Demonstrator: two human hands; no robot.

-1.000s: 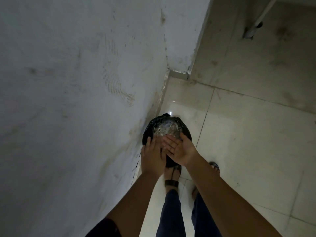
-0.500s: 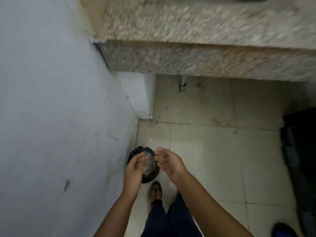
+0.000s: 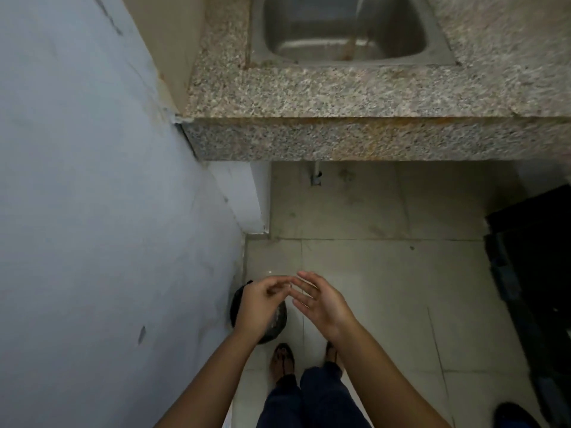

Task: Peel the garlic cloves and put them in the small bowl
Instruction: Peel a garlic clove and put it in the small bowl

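Nearest to the camera are the person's dark blue trouser legs [image 3: 309,400] and two feet in dark sandals [image 3: 281,361], which stand on the pale floor tiles [image 3: 386,304].

Both bare forearms reach forward from the lower edge. The left hand [image 3: 258,305] is turned with its back up; its fingers [image 3: 278,291] are loosely bent, the thumb lies close above them, and nothing is seen between them. The right hand [image 3: 321,304] is just beside it, with the palm turned to the left and the fingers [image 3: 304,284] straight and a little apart. The tips of the two hands seem to touch or nearly touch; the blur does not let me say which.

Directly under the left hand a round bin lined with a black bag [image 3: 236,304] stands on the floor, close against the grey-blue wall [image 3: 92,211]. Some pale, shiny scraps [image 3: 279,318] show inside it.

Where the garlic cloves and the small bowl are, I cannot tell from this view.

At the right edge stands a big black object [image 3: 531,273], too dark to identify. Farther away, a speckled granite tabletop [image 3: 340,97] projects over the floor, and a steel sink [image 3: 258,32] is set into it.
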